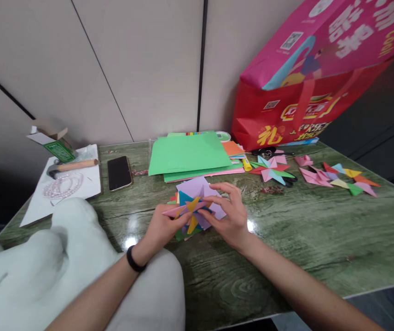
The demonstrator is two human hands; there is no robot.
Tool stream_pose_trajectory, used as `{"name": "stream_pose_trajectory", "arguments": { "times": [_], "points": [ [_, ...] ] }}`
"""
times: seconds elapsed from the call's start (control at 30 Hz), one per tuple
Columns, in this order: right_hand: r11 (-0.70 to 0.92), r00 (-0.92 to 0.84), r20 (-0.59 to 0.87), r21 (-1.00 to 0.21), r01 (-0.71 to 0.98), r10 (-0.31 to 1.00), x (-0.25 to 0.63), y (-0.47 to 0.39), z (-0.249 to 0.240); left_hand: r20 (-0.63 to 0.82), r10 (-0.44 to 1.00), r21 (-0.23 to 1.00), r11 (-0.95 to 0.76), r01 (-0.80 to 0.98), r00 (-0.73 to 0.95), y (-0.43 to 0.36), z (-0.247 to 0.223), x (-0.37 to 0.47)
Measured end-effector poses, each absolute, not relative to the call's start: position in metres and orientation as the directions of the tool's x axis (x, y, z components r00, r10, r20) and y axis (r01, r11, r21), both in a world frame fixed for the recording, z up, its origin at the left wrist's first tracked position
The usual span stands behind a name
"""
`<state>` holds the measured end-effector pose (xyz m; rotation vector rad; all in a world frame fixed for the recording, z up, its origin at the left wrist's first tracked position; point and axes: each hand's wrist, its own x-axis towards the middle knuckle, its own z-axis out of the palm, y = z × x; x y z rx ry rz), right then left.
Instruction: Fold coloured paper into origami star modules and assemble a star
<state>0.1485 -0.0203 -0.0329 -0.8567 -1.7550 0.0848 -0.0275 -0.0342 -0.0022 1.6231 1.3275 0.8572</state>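
Observation:
Between my hands is a folded paper star (193, 205) with pink, yellow, blue and purple points. My left hand (159, 228) grips its left side, thumb laid along a point. On the right side, the thumb and fingertips of my right hand (230, 215) pinch the star's edge, the other fingers bent above. Beneath it lies a stack of coloured paper squares (219, 208), a light purple sheet on top, partly hidden by the star and my hands.
Green paper sheets (190, 154) lie behind, near a glue stick (246, 163). Finished paper stars (273, 169) and folded pieces (316, 176) are to the right, before large bags (286, 105). Leftward are a phone (119, 173), hammer (76, 165), bead strand (62, 185), small box (57, 146) and white plush (79, 257).

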Motion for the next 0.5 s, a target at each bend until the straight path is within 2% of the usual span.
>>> {"name": "stream_pose_trajectory", "arguments": {
  "times": [0.17, 0.33, 0.5],
  "points": [
    [0.747, -0.124, 0.861, -0.345, 0.569, 0.493, 0.1482, -0.0232, -0.0353, 0.065, 0.982, 0.888, -0.137, 0.439, 0.175, -0.0365, 0.0007, -0.0246],
    [0.832, -0.207, 0.858, -0.352, 0.428, 0.47, 0.1487, -0.0248, -0.0371, 0.144, 0.972, 0.858, -0.215, 0.467, 0.183, -0.0371, 0.0, -0.0254],
    [0.838, -0.21, 0.864, -0.339, 0.428, 0.457, 0.1483, -0.0255, -0.0362, 0.141, 0.97, 0.854, -0.221, 0.471, 0.2, -0.0375, 0.0004, -0.0257]
  ]
}}
